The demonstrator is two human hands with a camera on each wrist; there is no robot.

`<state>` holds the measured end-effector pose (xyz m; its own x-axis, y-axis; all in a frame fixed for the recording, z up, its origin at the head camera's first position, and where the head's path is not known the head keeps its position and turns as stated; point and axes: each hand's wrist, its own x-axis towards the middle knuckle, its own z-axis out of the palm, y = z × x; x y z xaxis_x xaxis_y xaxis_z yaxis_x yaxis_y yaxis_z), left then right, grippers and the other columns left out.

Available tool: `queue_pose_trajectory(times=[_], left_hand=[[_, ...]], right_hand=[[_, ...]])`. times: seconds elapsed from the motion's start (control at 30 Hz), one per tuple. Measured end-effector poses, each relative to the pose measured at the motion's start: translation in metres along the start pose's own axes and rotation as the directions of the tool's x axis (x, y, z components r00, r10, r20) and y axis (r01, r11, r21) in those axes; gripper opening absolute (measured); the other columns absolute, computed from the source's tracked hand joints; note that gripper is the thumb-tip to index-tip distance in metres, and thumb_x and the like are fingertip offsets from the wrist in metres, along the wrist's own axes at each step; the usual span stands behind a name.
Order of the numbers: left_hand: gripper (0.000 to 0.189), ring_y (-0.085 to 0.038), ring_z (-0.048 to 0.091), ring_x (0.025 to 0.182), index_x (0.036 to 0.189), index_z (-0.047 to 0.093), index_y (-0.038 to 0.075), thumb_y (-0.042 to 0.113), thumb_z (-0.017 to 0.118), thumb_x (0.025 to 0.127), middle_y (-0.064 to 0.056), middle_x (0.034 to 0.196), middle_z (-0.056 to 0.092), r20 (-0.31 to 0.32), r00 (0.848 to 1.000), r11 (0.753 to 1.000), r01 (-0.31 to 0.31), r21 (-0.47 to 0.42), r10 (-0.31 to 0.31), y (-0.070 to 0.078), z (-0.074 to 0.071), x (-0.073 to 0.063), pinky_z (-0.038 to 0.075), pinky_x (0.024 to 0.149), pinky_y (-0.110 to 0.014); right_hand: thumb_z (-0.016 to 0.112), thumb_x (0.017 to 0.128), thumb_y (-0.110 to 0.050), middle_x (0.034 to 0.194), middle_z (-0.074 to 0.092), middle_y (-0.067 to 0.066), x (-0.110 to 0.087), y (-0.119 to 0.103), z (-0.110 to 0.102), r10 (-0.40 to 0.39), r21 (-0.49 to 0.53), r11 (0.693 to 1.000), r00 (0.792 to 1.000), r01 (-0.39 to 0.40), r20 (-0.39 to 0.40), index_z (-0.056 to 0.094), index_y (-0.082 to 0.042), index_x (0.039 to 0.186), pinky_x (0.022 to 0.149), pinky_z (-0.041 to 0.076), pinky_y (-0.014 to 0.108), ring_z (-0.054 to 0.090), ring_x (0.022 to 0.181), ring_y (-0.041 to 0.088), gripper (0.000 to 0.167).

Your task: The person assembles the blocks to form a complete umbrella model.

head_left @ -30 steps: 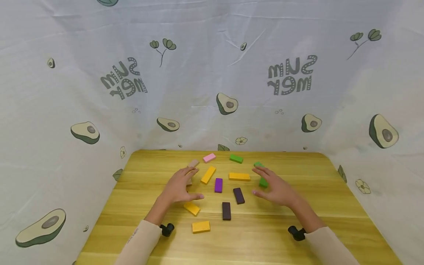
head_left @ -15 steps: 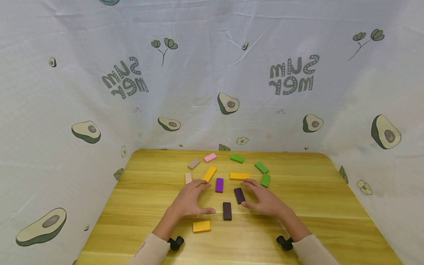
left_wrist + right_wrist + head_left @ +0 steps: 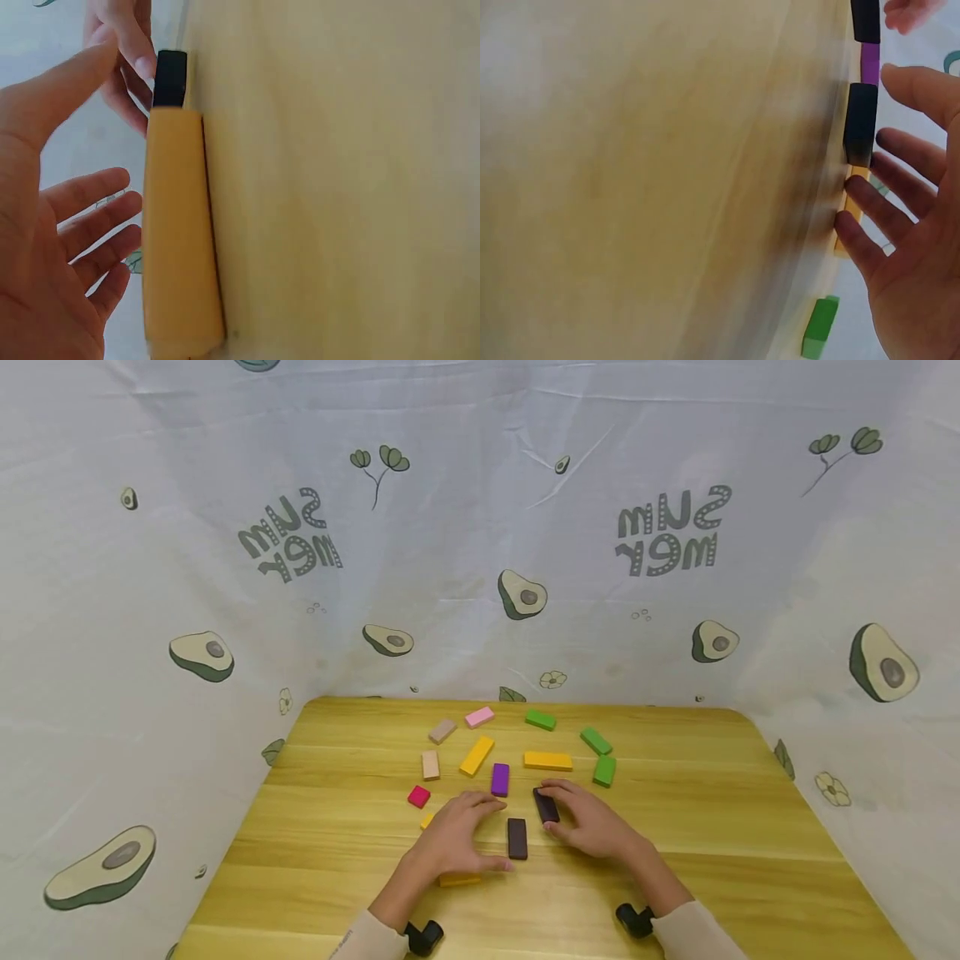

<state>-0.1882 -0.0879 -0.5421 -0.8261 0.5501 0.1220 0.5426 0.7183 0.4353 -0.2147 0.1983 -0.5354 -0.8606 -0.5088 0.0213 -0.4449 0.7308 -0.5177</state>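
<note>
Sleeves (image 3: 372, 937) cropped, left hand (image 3: 457, 837) partly hiding yellow blocks (image 3: 461, 881)

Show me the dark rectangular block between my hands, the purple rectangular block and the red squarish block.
Dark rectangular block (image 3: 517, 838), head view, on top face.
Purple rectangular block (image 3: 500, 779), head view, on top face.
Red squarish block (image 3: 419, 796), head view, on top face.

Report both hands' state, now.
Left hand: open, holding nothing, beside the nearer dark block.
Right hand: open, at the farther dark block; whether it touches is unclear.
</note>
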Motion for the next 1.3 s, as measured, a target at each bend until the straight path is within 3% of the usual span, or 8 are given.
queue_pose_trajectory(times=[0.43,0.87,1.07,1.3], left_hand=[[0.087,-0.020,0.050,0.141,0.150,0.055,0.026,0.074,0.073,0.079,0.002,0.153,0.053,0.065,0.998,1.000,0.010,-0.020,-0.008,0.009,0.014,0.006,0.044,0.115,-0.047],[0.072,-0.017,0.052,0.133,0.143,0.062,0.025,0.063,0.077,0.084,0.004,0.140,0.058,0.042,0.998,0.999,0.044,-0.026,-0.042,0.011,0.023,0.009,0.047,0.113,-0.040],[0.065,-0.014,0.054,0.126,0.136,0.066,0.027,0.058,0.081,0.082,0.005,0.134,0.060,0.051,0.997,0.996,0.067,-0.064,-0.064,0.016,0.023,0.004,0.049,0.110,-0.038],[0.061,-0.013,0.056,0.122,0.130,0.068,0.030,0.061,0.082,0.079,0.008,0.127,0.063,0.032,0.999,0.997,0.038,-0.070,-0.036,0.021,0.024,-0.004,0.048,0.110,-0.038]], right_hand=[[0.069,0.098,-0.025,0.153,0.052,0.011,-0.001,0.005,0.003,-0.044,0.006,0.999,0.998,0.044,-0.035,0.058,-0.012,0.146,0.115,0.043,0.056,0.051,0.141,0.034,0.051],[0.069,0.099,-0.023,0.152,0.053,0.013,-0.002,0.005,0.005,-0.044,0.020,0.999,0.998,0.044,-0.043,0.058,-0.011,0.145,0.113,0.044,0.058,0.053,0.139,0.036,0.049],[0.069,0.099,-0.024,0.152,0.053,0.013,-0.003,0.006,0.007,-0.051,0.025,0.998,0.998,0.052,-0.047,0.058,-0.010,0.145,0.111,0.045,0.059,0.053,0.138,0.037,0.049],[0.070,0.099,-0.024,0.152,0.053,0.013,-0.002,0.006,0.006,-0.047,0.024,0.999,0.998,0.048,-0.044,0.058,-0.010,0.145,0.113,0.044,0.058,0.052,0.139,0.036,0.050]])
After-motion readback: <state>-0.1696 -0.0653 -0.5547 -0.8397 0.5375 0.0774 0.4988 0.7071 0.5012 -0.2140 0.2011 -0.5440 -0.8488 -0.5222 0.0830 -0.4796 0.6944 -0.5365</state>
